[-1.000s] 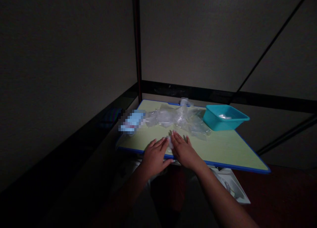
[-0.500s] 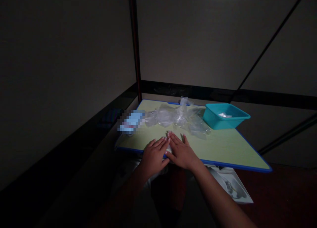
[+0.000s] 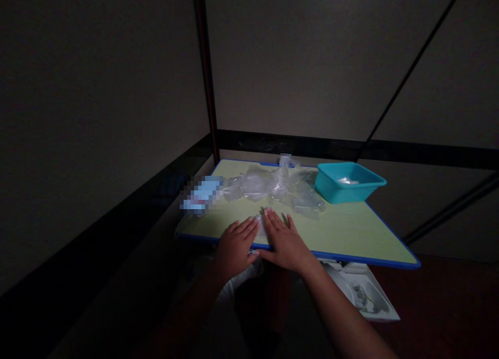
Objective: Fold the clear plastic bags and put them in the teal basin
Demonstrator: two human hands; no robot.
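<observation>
At the table's near edge, my left hand (image 3: 236,246) and my right hand (image 3: 285,240) lie flat with fingers stretched out. Between them shows a small clear plastic bag (image 3: 261,232), partly covered by the fingers of both hands. Both thumbs meet just off the blue table edge. Beyond the fingertips spreads a loose heap of clear plastic bags (image 3: 257,184) on the yellow tabletop (image 3: 343,231).
A turquoise basket (image 3: 343,192) with some clear plastic inside stands at the back right. At the left edge lies a blurred-out light blue object (image 3: 203,194). Under the table is an open white box (image 3: 374,296). Dark walls (image 3: 288,62) close off the left and back.
My hands have drawn slightly apart, so more of the small bag shows between them. The whole view has shifted a little; the heap and basket stay in place on the table.
</observation>
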